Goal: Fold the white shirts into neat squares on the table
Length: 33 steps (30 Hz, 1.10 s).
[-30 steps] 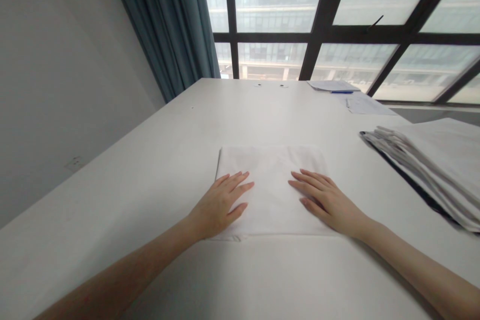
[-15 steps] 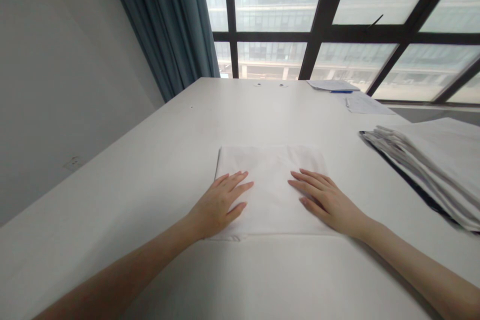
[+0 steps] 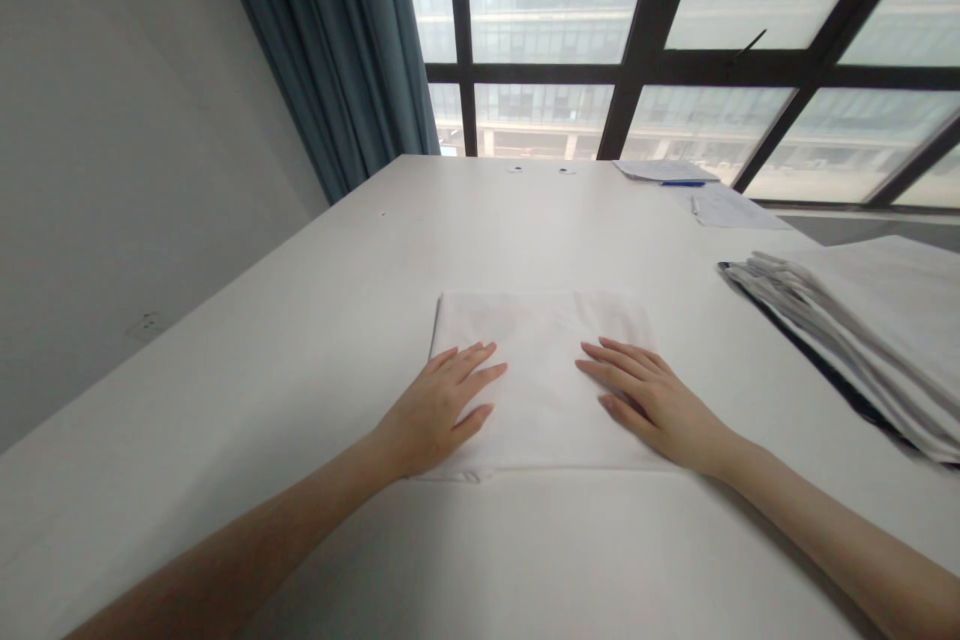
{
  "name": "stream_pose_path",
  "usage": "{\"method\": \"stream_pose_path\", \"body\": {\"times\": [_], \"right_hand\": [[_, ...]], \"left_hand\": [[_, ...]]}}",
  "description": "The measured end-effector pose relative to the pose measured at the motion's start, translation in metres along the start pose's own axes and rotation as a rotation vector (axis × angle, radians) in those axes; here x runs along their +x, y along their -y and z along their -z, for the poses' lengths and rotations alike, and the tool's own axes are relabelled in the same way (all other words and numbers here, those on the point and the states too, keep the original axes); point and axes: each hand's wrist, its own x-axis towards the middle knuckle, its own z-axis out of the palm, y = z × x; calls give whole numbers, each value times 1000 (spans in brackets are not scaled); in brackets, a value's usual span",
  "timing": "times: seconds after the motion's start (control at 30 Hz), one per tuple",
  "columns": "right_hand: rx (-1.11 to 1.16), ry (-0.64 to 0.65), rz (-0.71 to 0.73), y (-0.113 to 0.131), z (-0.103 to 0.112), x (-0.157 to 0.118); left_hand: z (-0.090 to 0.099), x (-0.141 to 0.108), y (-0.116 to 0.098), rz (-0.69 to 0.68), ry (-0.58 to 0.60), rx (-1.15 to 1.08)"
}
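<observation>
A white cloth [image 3: 540, 410], folded into a flat rectangle, lies in front of me on the white table [image 3: 480, 560]. My left hand [image 3: 442, 410] rests on its left part, palm down with the fingers spread. On the right part lies my right hand [image 3: 649, 395], also palm down, fingers apart and pointing inward. Neither hand grips the fabric. A small crumpled fold shows at the near edge, close to my left wrist. Both hands hide parts of the cloth's side edges.
To the right sits a stack of folded white cloths [image 3: 885, 310] with a dark layer underneath. Papers [image 3: 664, 170] and a blue pen [image 3: 682, 184] lie at the far right corner. Beyond the table are a blue curtain [image 3: 352, 50] and a dark-framed window [image 3: 555, 73]; a wall [image 3: 150, 170] stands left.
</observation>
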Motion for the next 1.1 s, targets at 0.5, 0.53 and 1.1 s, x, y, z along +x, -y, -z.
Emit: {"method": "stream_pose_path", "body": {"times": [0.5,0.53,1.1], "right_hand": [[-16,18,13,-2,-1,0],[-17,18,13,-2,-1,0],[-12,24,6,-1,0,0]], "left_hand": [[-1,0,1,-9,-15,-2],[-1,0,2,-9,-15,-4],[-3,-1,2,-14,-31,-11]]}}
